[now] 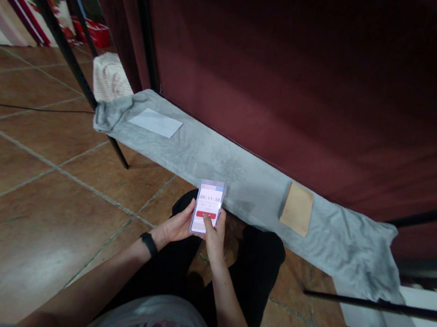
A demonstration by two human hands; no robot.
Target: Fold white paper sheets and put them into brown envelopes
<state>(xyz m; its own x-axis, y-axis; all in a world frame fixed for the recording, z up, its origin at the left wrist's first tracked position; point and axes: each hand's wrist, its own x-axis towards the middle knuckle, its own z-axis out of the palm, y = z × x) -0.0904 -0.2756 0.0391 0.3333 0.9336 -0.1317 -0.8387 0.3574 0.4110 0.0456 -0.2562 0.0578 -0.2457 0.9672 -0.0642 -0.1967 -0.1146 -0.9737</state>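
Observation:
A smartphone (204, 224) is held upright over my lap, its lit screen reading 00:11:58 above a red button. My left hand (177, 225) closes on the phone's left edge, a dark band round its wrist. My right hand (216, 236) wraps the right edge, and its thumb lies over the screen just below the red button. Beyond the phone, a narrow shelf (236, 181) is draped in grey cloth. A white sheet of paper (156, 122) lies on its left part, a tan envelope-like piece (297, 208) on its right part.
A dark red curtain (299, 87) hangs behind the shelf. Black metal poles (53, 21) stand at the left, and another bar (379, 306) crosses at the right. White boxes (423, 321) sit low at the right. A cable (29, 109) runs over the tiled floor (26, 197).

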